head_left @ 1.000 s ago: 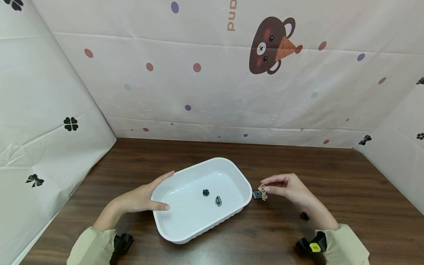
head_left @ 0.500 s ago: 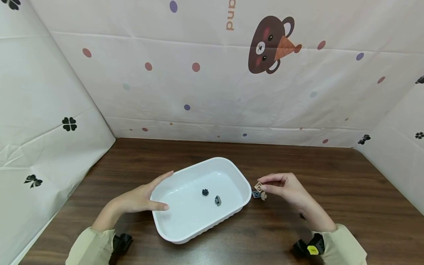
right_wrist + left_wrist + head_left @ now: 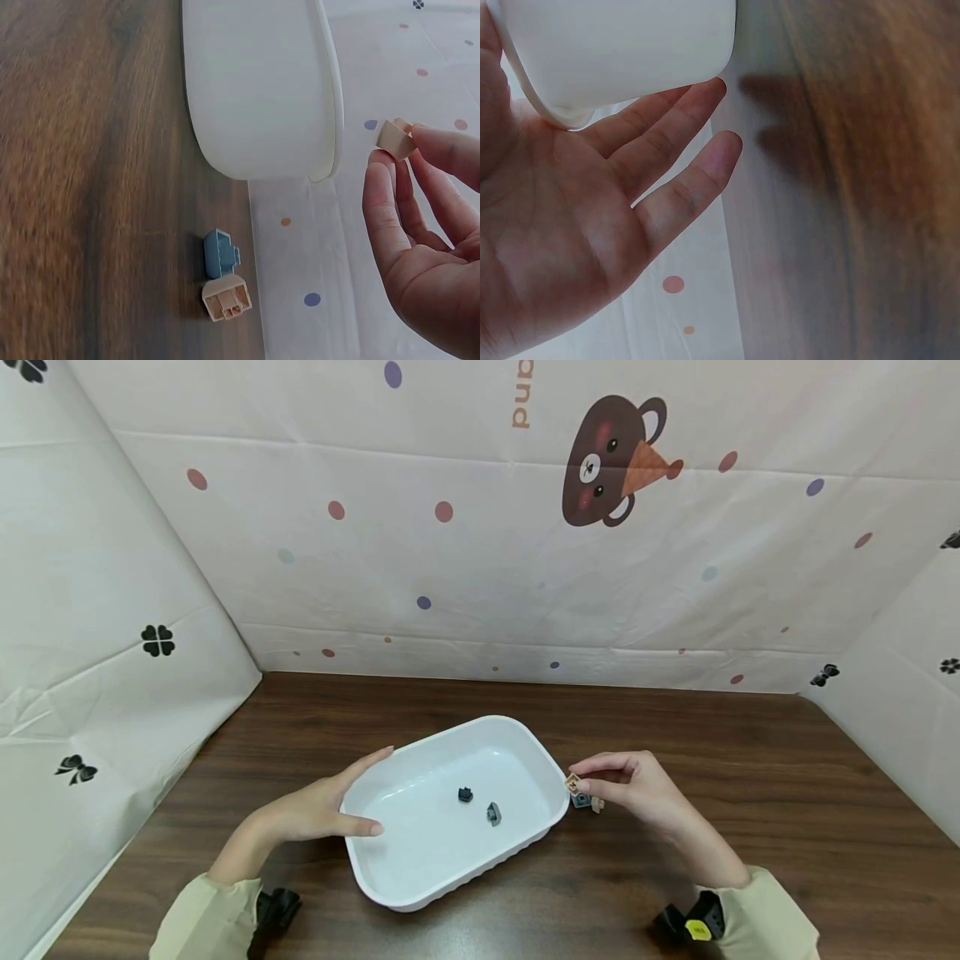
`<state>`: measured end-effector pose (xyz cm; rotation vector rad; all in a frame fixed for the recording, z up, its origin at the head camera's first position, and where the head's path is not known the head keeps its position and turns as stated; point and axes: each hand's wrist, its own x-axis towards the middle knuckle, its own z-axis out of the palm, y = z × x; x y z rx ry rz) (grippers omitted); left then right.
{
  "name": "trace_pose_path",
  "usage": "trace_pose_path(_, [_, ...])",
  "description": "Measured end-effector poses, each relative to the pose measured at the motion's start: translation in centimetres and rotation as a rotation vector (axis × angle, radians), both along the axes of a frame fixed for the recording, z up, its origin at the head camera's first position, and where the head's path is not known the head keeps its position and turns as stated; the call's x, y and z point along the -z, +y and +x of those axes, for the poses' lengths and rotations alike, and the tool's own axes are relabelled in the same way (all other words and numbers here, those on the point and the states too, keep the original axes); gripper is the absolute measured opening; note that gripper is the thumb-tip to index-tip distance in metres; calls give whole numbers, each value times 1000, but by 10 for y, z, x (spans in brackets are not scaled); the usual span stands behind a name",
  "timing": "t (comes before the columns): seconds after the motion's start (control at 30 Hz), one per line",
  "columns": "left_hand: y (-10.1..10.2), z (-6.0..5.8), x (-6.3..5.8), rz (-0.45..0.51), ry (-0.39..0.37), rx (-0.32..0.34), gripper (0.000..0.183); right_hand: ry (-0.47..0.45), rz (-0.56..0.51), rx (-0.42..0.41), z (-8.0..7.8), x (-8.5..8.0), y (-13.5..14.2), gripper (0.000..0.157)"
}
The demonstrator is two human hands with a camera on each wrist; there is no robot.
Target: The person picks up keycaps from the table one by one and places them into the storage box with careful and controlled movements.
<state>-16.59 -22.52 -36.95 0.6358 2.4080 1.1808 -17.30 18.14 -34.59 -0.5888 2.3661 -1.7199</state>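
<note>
At the tub's left end, my left hand (image 3: pixel 315 810) grips the white plastic tub (image 3: pixel 408 897), its thumb over the rim and its other fingers outside. The left wrist view shows that hand's palm (image 3: pixel 562 217) beside the outer wall. Between thumb and fingertips my right hand (image 3: pixel 641 787) pinches a small beige keycap (image 3: pixel 395 141), held above the tub's right rim. Below that hand, a blue-grey keycap (image 3: pixel 219 255) and another beige keycap (image 3: pixel 227 298) lie together on the table. Inside the tub sit a dark keycap (image 3: pixel 465 794) and a grey keycap (image 3: pixel 493 814), apart.
The tub stands at a slant on a dark wood table (image 3: pixel 720 735). A white printed cloth (image 3: pixel 360 560) rises behind the table, with side cloths at left and right. Black wrist devices (image 3: pixel 277 910) show at both sleeves.
My right hand has moved left with the beige keycap, from beside the two table keycaps to the tub's right rim. The left hand and the tub stay in place.
</note>
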Motion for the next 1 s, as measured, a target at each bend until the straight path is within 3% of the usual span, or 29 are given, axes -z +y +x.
trace_pose_path(1.0, [0,0,0,3,-15,-11,92,13,25,11,-1,-2,-17,27])
